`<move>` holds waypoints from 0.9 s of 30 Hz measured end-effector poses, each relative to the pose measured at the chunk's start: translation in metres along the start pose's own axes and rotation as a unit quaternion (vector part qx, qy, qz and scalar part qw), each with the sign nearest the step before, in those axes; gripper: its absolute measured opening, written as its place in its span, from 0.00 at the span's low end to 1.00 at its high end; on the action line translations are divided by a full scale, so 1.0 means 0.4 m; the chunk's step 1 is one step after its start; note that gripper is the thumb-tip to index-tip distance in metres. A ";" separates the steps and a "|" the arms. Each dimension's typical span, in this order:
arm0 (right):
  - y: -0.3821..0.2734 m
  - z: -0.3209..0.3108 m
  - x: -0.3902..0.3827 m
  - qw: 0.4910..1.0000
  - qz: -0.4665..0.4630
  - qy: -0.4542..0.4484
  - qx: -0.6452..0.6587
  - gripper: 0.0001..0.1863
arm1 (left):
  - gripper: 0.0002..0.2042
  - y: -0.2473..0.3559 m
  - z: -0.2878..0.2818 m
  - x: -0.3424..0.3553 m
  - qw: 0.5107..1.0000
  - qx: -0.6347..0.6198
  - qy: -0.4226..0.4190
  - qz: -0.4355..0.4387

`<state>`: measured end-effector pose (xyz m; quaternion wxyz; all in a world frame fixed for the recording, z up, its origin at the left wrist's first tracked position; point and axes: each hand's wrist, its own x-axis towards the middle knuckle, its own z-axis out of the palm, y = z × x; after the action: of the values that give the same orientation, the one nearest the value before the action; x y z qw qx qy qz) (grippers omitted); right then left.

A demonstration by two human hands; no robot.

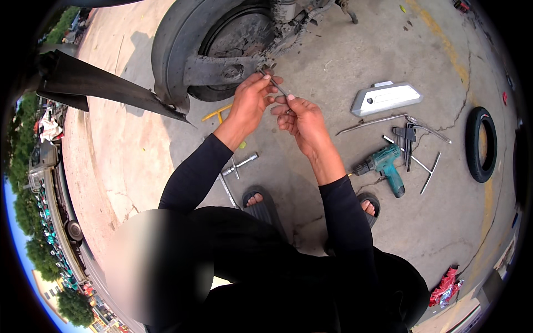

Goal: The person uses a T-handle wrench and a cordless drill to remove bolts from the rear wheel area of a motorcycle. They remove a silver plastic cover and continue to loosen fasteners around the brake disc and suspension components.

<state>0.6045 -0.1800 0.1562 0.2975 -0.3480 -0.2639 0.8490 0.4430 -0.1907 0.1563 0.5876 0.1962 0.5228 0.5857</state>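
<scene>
Both my hands are raised just in front of a scooter-type wheel and its dirty grey swingarm. Between them slants a thin dark metal rod, perhaps a long bolt. My left hand pinches its upper end, close to the swingarm's end. My right hand grips the lower end between thumb and fingers. A small round metal piece shows at the left fingertips; whether it is attached to the rod I cannot tell.
On the concrete at right lie a teal cordless drill, a T-handle wrench, a pry bar, a silver cover and a tyre. A yellow-handled tool and a cross-shaped wrench lie at left, below a long black panel.
</scene>
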 end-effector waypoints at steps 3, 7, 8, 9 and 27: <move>-0.006 0.002 -0.001 0.999 -0.013 0.004 -0.041 0.16 | 0.08 0.001 0.002 0.006 1.000 -0.003 0.001 -0.001; 0.002 0.004 -0.003 0.964 -0.114 0.022 -0.238 0.14 | 0.07 -0.009 0.009 0.011 0.999 -0.045 0.001 0.015; -0.008 0.008 -0.015 0.981 -0.079 -0.007 -0.174 0.13 | 0.07 -0.009 -0.003 0.012 0.998 -0.053 -0.004 0.016; -0.013 0.008 -0.021 0.992 -0.043 -0.036 -0.110 0.12 | 0.08 -0.009 -0.014 0.012 0.998 -0.060 -0.009 0.017; -0.028 -0.029 0.013 0.994 -0.080 0.041 -0.069 0.13 | 0.05 -0.036 -0.004 0.046 0.990 -0.134 -0.022 0.036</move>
<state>0.6136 -0.1660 0.1539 0.3501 -0.3803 -0.3361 0.7873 0.4444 -0.1783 0.1364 0.5981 0.1468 0.4190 0.6672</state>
